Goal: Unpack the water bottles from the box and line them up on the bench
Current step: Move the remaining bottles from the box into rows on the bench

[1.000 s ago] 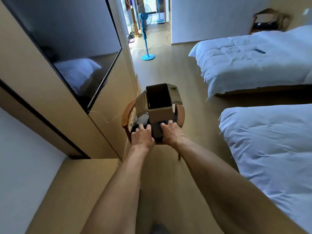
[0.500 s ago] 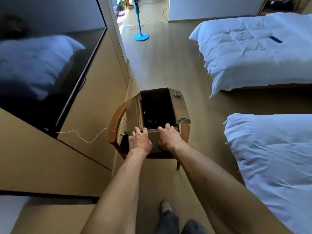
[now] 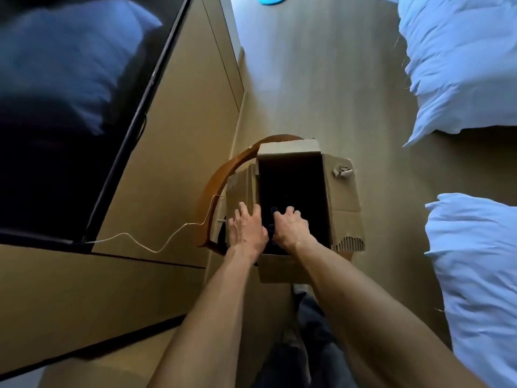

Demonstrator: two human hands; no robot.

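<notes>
An open cardboard box stands on a wooden chair, its flaps spread out. Inside it is dark; a few dark bottle caps show near the front. My left hand lies with straight fingers on the box's left flap and rim. My right hand reaches down into the box with curled fingers, right beside the caps; whether it grips a bottle is hidden in the dark.
A black television hangs on the tan wall panel at the left, with a thin white cable trailing toward the chair. Two white beds stand at the right. A tan bench top is at the lower left.
I have stepped closer and now look straight down into the box. Both hands moved from the near flap up to the opening; the right hand has dipped inside.
</notes>
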